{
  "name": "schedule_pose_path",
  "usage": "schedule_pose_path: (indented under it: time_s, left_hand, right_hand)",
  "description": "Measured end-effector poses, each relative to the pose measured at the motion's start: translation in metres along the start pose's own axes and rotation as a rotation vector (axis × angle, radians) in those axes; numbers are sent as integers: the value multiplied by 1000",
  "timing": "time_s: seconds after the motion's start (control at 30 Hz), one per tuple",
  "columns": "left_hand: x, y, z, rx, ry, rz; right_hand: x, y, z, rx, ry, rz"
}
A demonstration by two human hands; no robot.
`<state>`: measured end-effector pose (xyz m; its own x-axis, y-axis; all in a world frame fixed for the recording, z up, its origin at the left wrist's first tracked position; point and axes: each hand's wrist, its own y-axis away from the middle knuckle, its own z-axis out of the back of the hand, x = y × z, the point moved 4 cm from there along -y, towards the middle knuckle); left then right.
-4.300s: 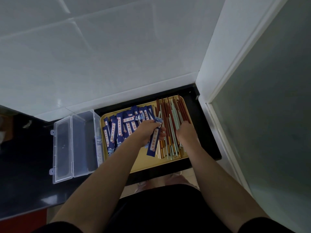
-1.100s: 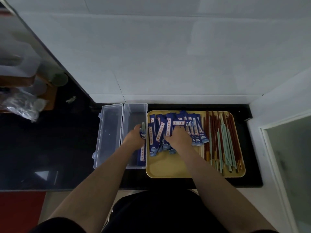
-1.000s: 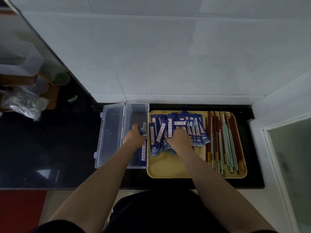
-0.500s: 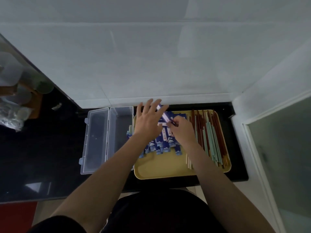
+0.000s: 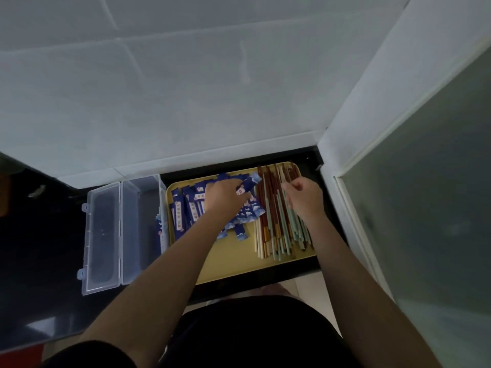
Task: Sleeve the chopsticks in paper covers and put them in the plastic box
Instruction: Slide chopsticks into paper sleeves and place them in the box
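Loose chopsticks still piled on yellow tray, many unsleeved. Right hand fingers curled among them, grip unclear. Left hand pinches blue paper cover above cover pile. Clear plastic box holds one or two sleeved pairs; most work left.

Blue paper covers heaped left on tray, chopsticks right; clear box open.

The left hand covers the middle of the pile of paper covers — and its fingertips are hidden behind the one cover it holds. Print on the covers is too small to read. Whether the right hand actually pinches a chopstick cannot be told. The sleeved pair in the plastic box shows only as a sliver behind its right wall.
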<state>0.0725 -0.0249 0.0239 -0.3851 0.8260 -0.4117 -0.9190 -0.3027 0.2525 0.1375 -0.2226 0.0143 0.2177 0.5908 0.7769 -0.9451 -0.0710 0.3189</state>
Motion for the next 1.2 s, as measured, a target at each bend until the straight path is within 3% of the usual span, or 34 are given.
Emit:
schedule_pose_path:
  time_s: [0.07, 0.2, 0.4, 0.53, 0.77, 1.0, 1.2]
  left_hand:
    - [-4, -1, -14, 89, 409, 135]
    - [-22, 5, -39, 309, 1182, 393]
    - [-40, 16, -45, 478, 1457, 506]
    - [-43, 17, -49, 511, 1491, 564]
    - [-34, 13, -57, 395, 1403, 651]
    - [-24, 17, -63, 214, 1251, 800]
    - [-23, 26, -59, 232, 1150, 708]
  right_hand:
    - [-22, -8, 5, 26, 195, -46]
    - [-60, -8, -4, 227, 515, -188]
    - [-73, -2, -13, 208, 536, -177]
    - [-70, -6, -11, 250, 534, -204]
    - [-61, -19, 2, 252, 481, -187]
    - [-5, -10, 34, -67, 364, 88]
    - [50, 1, 52, -144, -132, 309]
